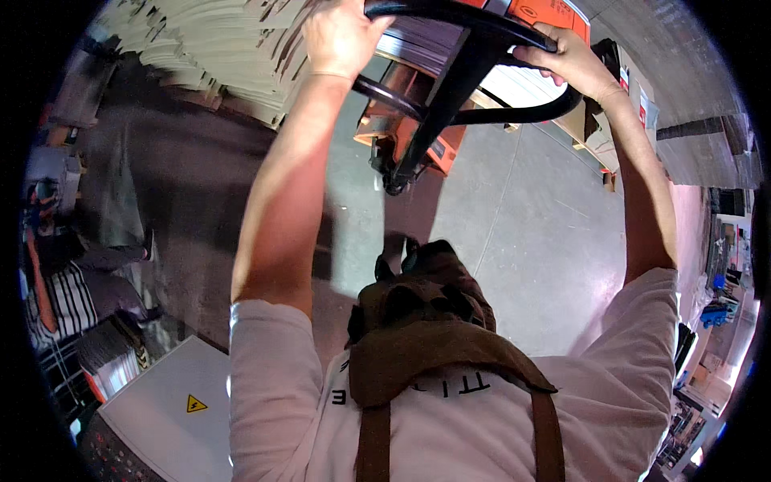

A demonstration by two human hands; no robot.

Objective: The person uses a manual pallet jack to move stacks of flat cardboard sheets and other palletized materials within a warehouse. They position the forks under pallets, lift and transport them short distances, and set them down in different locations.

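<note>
Both of my arms reach forward to the black looped handle (482,24) of a pallet jack. My left hand (341,36) is closed at the handle's left end, its thumb lying along the bar and its other fingers mostly hidden. At the right side of the loop, my right hand (566,63) has its fingers curled round the bar. From the handle a black shaft (438,104) slopes down to the orange pallet jack body (451,149) on the grey floor. Behind the handle sits a load of stacked flat sheets (422,40), with an orange printed item (550,12) on top.
Tall stacks of pale layered sheets (217,36) stand at the far left. Grey wrapped stacks (699,149) line the right. A person's arm (38,281) shows at the left edge. Near me on the left is a white cabinet (169,410) with a yellow warning triangle.
</note>
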